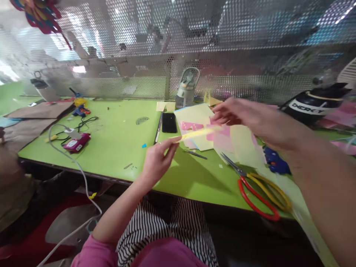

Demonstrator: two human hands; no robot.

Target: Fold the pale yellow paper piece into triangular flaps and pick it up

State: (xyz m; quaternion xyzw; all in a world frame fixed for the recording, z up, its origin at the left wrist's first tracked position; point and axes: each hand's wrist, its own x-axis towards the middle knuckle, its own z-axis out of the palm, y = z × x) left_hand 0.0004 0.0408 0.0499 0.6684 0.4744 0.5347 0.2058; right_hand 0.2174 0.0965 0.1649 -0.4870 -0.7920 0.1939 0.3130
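My left hand (160, 157) is closed, pinching a thin yellow piece of paper (198, 132) by its near end. The paper appears nearly edge-on and is raised above the green table (116, 148). My right hand (235, 113) is over the pile of pale yellow sheets (201, 113), close to the far end of the held paper. Motion blurs its fingers, so I cannot tell whether they touch anything. Pink cut paper pieces (191, 126) lie on the sheets. Below them are tweezers (196, 154) and large scissors (257, 189) with red and yellow handles.
A black phone (169, 122) lies left of the sheets, with a clear bottle (187, 89) behind. A blue tool (276, 160) and a black "ENERGY" bag (311, 105) stand right. A purple power box (77, 142) with a white cable sits left. Another person's arm (9, 163) shows at the left edge.
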